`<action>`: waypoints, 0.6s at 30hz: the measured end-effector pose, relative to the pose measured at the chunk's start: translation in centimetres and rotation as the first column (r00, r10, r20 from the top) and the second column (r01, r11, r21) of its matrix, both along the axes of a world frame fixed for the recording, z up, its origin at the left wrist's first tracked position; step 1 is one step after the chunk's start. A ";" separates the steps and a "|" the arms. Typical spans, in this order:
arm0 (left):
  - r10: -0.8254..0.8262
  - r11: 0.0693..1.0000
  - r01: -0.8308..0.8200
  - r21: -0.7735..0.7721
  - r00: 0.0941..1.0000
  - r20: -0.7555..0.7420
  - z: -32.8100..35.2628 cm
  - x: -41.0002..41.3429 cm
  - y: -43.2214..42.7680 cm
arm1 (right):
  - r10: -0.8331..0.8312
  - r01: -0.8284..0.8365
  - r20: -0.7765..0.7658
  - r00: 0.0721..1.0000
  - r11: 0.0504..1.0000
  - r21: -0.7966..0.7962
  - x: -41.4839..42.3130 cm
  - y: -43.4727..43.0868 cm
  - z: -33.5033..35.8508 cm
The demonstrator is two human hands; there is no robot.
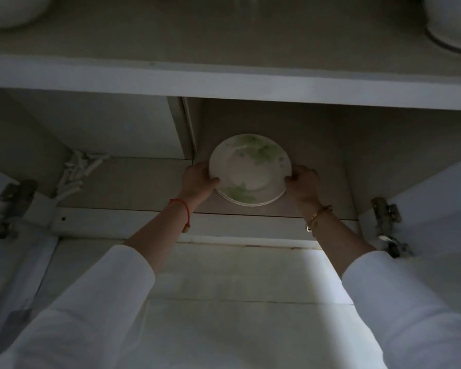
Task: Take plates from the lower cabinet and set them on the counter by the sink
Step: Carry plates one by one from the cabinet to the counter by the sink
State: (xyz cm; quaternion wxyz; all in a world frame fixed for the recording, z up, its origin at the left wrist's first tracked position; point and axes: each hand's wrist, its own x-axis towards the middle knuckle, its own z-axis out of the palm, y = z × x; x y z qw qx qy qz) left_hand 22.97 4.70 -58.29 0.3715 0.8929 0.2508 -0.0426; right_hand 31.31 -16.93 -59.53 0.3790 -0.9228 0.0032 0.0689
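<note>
The left hand [198, 181] and right hand [302, 183] clasp round white green-leafed ceramic plates [249, 169], perhaps three, stacked face-up at the cabinet floor [322, 206]'s left edge.

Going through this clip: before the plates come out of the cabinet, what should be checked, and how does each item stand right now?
1. Left hand grips the left rim of the plate stack, thumb on top: ok.
2. Right hand grips the opposite rim: ok.
3. Plates nested evenly, with the lower rims showing only slightly at the near edge: ok.
4. Open space between the stack and the shelf above it: ok.
5. Stack already lifted off the cabinet floor: cannot tell.
6. Free spot on the counter by the sink: cannot tell, not in view.
</note>
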 end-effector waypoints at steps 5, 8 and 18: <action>-0.005 0.996 -0.010 0.094 0.989 0.150 -0.9 -0.4 -0.4 | -0.017 0.022 0.047 0.999 0.995 -0.099 -0.3 0.4 -0.1; 0.025 0.997 -0.036 0.062 0.984 0.178 -1.0 -0.6 -0.4 | -0.037 0.042 0.064 0.997 0.996 -0.079 -0.7 0.5 -0.1; 0.323 0.901 -0.244 -0.359 0.929 0.179 1.0 -2.1 -1.3 | -0.251 0.264 -0.083 0.964 0.923 0.280 -2.1 0.6 1.8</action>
